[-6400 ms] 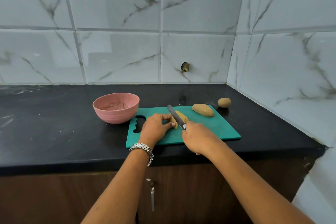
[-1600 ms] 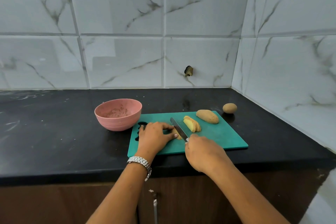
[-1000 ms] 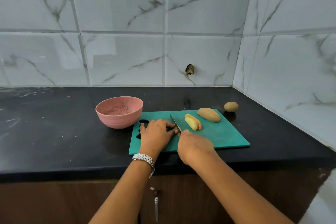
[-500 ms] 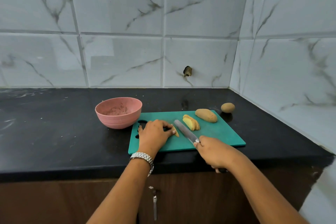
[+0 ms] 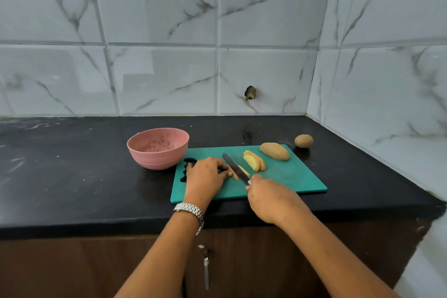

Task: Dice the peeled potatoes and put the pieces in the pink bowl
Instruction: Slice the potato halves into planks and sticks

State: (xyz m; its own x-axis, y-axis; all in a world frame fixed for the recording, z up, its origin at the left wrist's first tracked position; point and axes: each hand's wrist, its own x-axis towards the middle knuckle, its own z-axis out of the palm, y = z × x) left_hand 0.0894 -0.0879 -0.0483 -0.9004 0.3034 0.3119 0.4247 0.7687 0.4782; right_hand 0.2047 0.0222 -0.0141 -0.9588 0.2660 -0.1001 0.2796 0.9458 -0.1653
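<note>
Knife set across a potato slice on the green board

Potato work is at the near left part of the teal cutting board [image 5: 285, 176], which lies on a black counter [image 5: 72, 176] in the corner of a marble-tiled wall [image 5: 164, 80]. The person's left hand [image 5: 205, 176] sits on the board with its fingers curled, their tips pinning a small potato slice [image 5: 244, 172] against the surface. The right hand [image 5: 271, 197] is wrapped round the handle of a knife [image 5: 233, 167]; the handle itself is hidden in the fist. The blade slants away to the left and lies across that slice, just beside the left fingertips.

Just past the blade, a stack of cut slices [image 5: 254, 161] leans together on the board. Behind it, near the far right corner of the board, lies a whole peeled potato [image 5: 274, 151]. A smaller round potato [image 5: 303, 141] rests off the board on the counter, close to the corner.

Left of the board, near its wavy grip hole, stands the pink bowl [image 5: 154, 159], upright, with brownish smears inside. A metal watch [image 5: 189, 209] circles the left wrist.
</note>
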